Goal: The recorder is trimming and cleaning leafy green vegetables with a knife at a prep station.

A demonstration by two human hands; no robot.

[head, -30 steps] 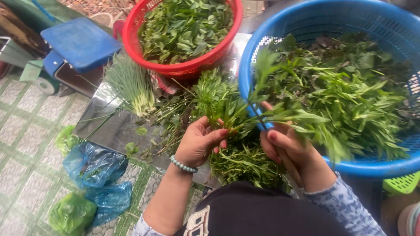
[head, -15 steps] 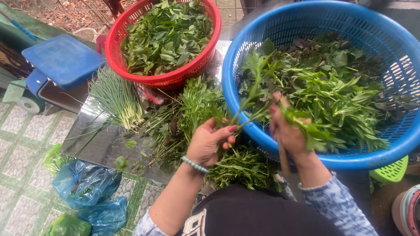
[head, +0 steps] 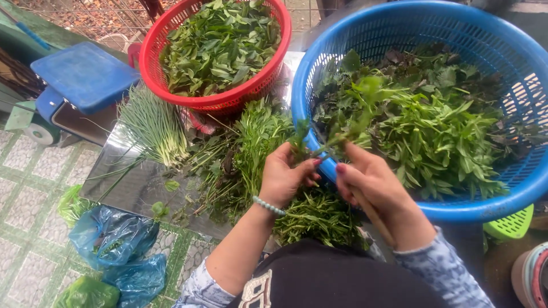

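My left hand [head: 283,178] and my right hand [head: 374,188] pinch the same leafy green sprig [head: 342,128] between them, just over the near rim of a big blue basket [head: 514,188] heaped with green and purplish herbs. A beaded bracelet sits on my left wrist. Under my hands lies a loose pile of green stems [head: 317,214] on a metal tabletop [head: 131,182]. The left fingers close on the sprig's lower stem; the right fingers grip it a little higher.
A red basket [head: 228,102] of picked leaves stands at the back. A bunch of thin chives [head: 151,128] lies on the left. Blue and green plastic bags [head: 114,239] sit on the tiled floor. A blue stool [head: 85,74] stands far left.
The view has shifted, so both baskets sit lower and larger in frame. My hands have drawn closer together on the sprig near the blue rim.
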